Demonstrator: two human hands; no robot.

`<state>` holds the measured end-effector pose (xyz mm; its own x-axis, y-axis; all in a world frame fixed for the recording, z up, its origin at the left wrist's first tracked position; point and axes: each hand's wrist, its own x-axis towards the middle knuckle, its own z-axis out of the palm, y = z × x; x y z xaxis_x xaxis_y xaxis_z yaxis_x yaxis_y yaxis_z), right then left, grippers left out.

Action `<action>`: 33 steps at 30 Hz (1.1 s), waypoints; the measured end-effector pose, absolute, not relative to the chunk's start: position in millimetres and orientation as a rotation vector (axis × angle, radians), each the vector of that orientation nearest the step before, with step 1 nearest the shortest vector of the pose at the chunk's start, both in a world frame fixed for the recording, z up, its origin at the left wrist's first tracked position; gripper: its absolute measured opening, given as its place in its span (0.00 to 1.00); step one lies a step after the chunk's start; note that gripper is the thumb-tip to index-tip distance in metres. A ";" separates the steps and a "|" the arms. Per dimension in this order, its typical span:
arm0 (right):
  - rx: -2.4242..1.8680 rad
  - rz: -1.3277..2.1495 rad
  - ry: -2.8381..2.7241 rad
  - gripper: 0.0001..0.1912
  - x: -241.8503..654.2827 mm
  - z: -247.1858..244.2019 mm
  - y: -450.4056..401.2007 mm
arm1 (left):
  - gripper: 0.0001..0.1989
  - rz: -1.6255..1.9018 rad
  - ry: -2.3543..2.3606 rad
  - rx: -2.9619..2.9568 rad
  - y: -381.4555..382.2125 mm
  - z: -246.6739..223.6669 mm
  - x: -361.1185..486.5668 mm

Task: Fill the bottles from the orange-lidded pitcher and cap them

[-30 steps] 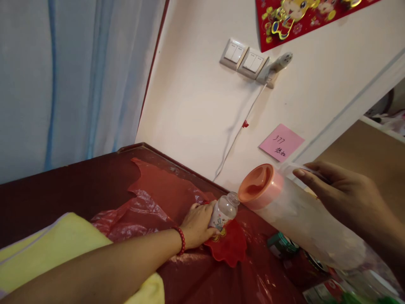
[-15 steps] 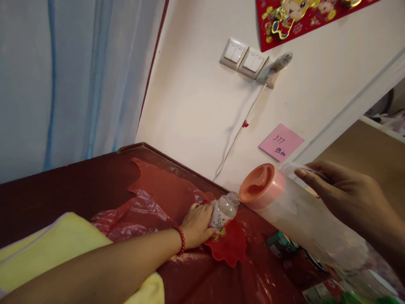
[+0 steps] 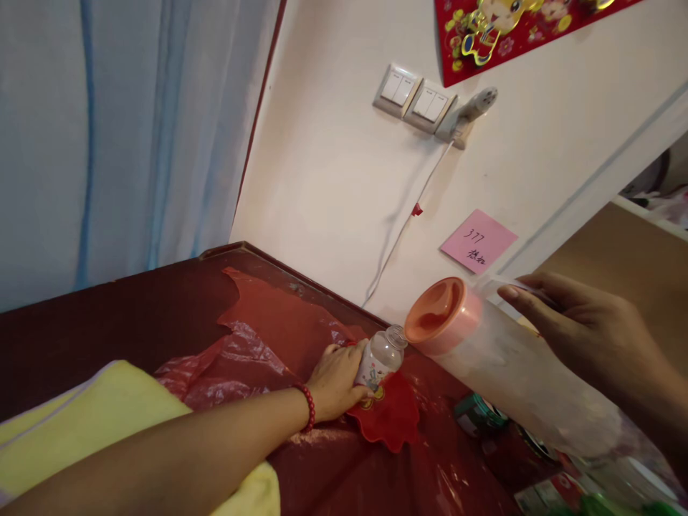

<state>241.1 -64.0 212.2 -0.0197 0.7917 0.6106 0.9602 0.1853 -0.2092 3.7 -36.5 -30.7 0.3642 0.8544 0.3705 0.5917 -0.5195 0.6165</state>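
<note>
My left hand (image 3: pixel 340 380), with a red bead bracelet at the wrist, wraps round a small clear glass bottle (image 3: pixel 380 358) that has a printed picture and an uncapped mouth. Beneath the bottle lies a red scallop-edged mat (image 3: pixel 390 423). On the right, my right hand (image 3: pixel 585 322) grips the handle of a large translucent pitcher (image 3: pixel 532 387). The pitcher is tipped far over to the left, and its orange lid (image 3: pixel 441 315) comes right up to the bottle's mouth. Whether liquid is flowing between them I cannot tell.
A yellow cloth (image 3: pixel 97 423) and crumpled red plastic film (image 3: pixel 241 358) cover parts of the dark red table (image 3: pixel 64 344). Below the pitcher stand a green tin (image 3: pixel 476 414) and other containers. Switches (image 3: pixel 416 99), a plugged-in cord and a pink note (image 3: pixel 478 241) are on the wall behind.
Almost nothing differs. The pitcher and my right hand have shifted very slightly to the left; my left hand and the bottle stay in place.
</note>
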 end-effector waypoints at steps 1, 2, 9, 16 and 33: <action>-1.642 -0.352 -1.847 0.30 241.6 212.0 -63.7 | 0.42 0.952 1.264 2.254 -36.5 -31.1 3.7; -1.641 -0.351 -1.849 0.29 242.2 211.8 -63.4 | 0.41 0.954 1.264 2.254 -36.5 -31.4 3.7; -1.605 -0.359 -1.860 0.30 242.3 211.5 -63.0 | 0.40 0.961 1.257 2.237 -35.2 -30.2 3.5; -1.631 -0.366 -1.856 0.29 238.7 210.9 -63.3 | 0.40 0.924 1.277 2.238 -36.1 -29.8 4.0; -1.616 -0.364 -1.873 0.30 241.4 210.2 -62.1 | 0.39 0.932 1.274 2.222 -37.2 -28.2 3.5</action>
